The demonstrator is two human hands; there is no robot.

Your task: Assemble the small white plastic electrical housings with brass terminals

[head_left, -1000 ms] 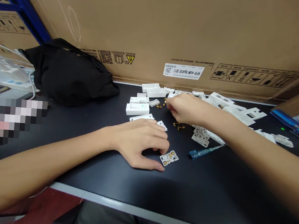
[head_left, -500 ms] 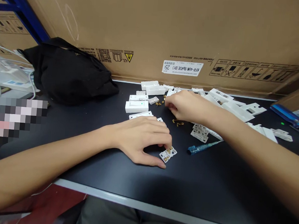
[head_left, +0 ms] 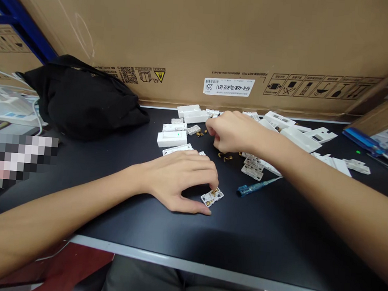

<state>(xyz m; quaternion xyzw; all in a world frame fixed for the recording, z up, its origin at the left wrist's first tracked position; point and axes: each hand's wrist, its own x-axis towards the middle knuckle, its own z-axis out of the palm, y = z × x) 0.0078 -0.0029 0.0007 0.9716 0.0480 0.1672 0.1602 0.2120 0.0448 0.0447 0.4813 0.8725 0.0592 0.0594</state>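
My left hand [head_left: 184, 180] rests on the black table, thumb and index finger curled around a small white plastic switch base [head_left: 212, 196] with brass contacts in it. The index fingertip touches its far edge; the thumb lies at its near side. Over the parts farther back, my right hand [head_left: 232, 131] is closed, fingers bent downward; its fingertips are hidden, so I cannot see what is in them. Small brass pieces [head_left: 227, 158] lie just below that hand, and more brass pieces [head_left: 200, 133] are to its left. A white rocker switch [head_left: 172, 138] sits beyond my left hand.
A blue-handled screwdriver [head_left: 251, 189] lies right of the switch base. Clear plastic pieces [head_left: 252, 171] and white housings [head_left: 300, 139] spread behind it. A black bag [head_left: 86, 101] stands at the left, and a large cardboard box [head_left: 189, 37] walls off the back.
The view has shifted slightly. My right hand stays over the parts at the back, its fingers curled a little more. My left hand keeps its place at the switch base.
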